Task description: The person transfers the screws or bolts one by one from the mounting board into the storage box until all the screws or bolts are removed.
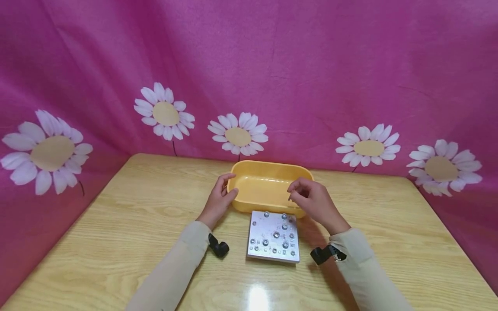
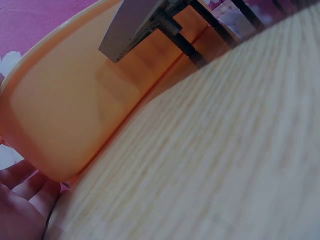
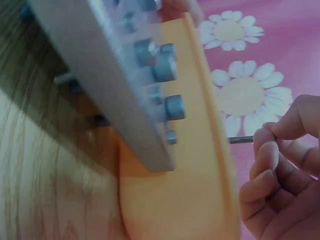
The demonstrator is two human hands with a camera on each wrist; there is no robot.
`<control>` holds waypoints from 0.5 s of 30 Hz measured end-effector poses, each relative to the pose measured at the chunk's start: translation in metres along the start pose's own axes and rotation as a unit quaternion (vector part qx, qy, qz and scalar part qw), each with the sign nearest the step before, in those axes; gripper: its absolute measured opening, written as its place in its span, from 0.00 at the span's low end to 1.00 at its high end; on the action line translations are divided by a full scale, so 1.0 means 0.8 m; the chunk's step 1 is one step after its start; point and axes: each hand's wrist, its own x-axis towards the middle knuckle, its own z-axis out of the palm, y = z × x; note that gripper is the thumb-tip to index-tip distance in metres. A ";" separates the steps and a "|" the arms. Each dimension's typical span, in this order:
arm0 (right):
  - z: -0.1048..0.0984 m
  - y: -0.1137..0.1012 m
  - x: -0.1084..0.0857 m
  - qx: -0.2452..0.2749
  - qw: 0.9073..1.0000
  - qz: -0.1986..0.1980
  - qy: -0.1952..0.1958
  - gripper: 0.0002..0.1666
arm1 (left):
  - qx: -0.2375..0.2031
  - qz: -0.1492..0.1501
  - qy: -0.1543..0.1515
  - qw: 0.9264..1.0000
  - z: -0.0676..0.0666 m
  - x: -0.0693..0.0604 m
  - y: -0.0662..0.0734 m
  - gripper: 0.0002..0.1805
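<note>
At the left end of a yellow plastic basin point(image 1: 272, 163), my left hand point(image 1: 218, 201) grips the rim, thumb on the front side and fingers farther back. Above the basin's right front part, my right hand point(image 1: 315, 203) pinches a thin dark metal pin point(image 3: 241, 140) between thumb and forefinger; most of its length is hidden by the fingers. A silver metal plate point(image 1: 264, 225) stands just in front of the basin. Socket-head screws of several sizes sit in it. Threaded shanks point(image 2: 212, 22) stick out below the plate, holding it above the table.
The wooden table point(image 1: 155, 242) reaches back to a magenta cloth point(image 1: 295, 77) printed with white daisies. A black wrist camera point(image 1: 218, 247) is strapped to the left forearm and another point(image 1: 322, 255) to the right, beside the plate.
</note>
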 end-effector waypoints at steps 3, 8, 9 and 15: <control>0.005 0.005 0.007 -0.002 1.000 -0.006 -0.015 0.05 | -0.012 0.003 -0.004 1.000 0.000 0.000 0.000 0.24; 0.009 0.014 0.014 -0.011 0.999 -0.020 -0.030 0.03 | -0.021 0.005 -0.014 1.000 0.000 0.001 -0.002 0.25; 0.010 0.015 0.015 -0.013 0.999 -0.023 -0.031 0.03 | -0.020 0.004 -0.014 1.000 0.000 0.001 -0.002 0.25; 0.016 0.020 0.020 -0.024 0.998 -0.036 -0.037 0.04 | -0.008 -0.006 -0.002 1.000 0.000 0.001 -0.001 0.24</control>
